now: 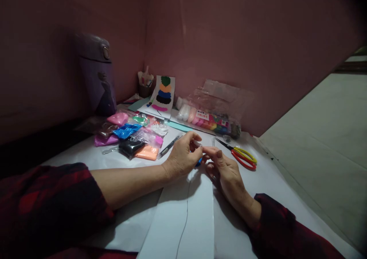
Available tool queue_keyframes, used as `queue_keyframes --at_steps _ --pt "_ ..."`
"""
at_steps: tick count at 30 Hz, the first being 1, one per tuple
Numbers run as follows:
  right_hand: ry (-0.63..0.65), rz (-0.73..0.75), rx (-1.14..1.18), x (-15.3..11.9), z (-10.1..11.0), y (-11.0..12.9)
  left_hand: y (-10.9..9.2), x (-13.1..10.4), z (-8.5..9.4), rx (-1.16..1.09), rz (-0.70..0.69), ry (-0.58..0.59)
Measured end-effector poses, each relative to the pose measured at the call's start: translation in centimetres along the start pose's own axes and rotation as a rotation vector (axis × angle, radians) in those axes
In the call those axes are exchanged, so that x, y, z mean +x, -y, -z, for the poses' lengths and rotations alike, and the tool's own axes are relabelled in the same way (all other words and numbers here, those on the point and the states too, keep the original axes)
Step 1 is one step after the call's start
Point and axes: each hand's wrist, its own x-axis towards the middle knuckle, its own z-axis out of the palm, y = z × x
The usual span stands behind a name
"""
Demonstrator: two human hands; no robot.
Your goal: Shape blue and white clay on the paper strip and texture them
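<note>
clear packets (126,131) lie heaped on the white tabletop (275,186), holding soft-looking material in pink, green, blue, brown, purple, black, orange and white. behind the hands, a clear plastic bag (229,95) holds a row of coloured rolls (187,114), running from white and peach through pink to darker shades. a dark cup (145,90) in the corner has several slim items standing in it; a closed purple bottle (99,77) is to its left.

the bag carries a pale label (202,115) with printed characters, too blurred to read. the bottle shows a gowned figure. a card (164,94) bears green, orange, blue, black and pink patches.

a small blue piece (198,162) is just below the meeting fingertips, over the far part of a white strip (197,217) marked with a wavy line. the left hand (182,156) has thumb and forefinger nearly closed; the right hand (231,177) reaches its forefinger to them, other fingers curled. whether either grips the blue piece cannot be told.
</note>
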Motion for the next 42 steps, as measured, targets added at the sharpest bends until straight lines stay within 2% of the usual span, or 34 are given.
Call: queue_keyframes --at_steps 21,28,32,38,42 --pt "-0.025 -0.051 0.019 -0.1 -0.06 0.17 0.12 -0.03 -0.04 -0.044 -0.021 -0.013" --pt "-0.073 -0.075 0.013 -0.08 -0.09 0.2 -0.32 -0.17 0.21 0.0 -0.017 -0.008" --pt "-0.09 -0.078 0.013 0.02 -0.14 0.21 -0.39 -0.28 0.25 -0.007 -0.058 -0.022" --pt "-0.09 -0.077 0.019 0.16 -0.04 0.02 -0.38 -0.32 0.12 0.042 -0.09 0.032" --pt "-0.084 -0.08 0.018 0.12 -0.02 0.03 -0.24 -0.25 0.13 -0.001 -0.088 0.001"
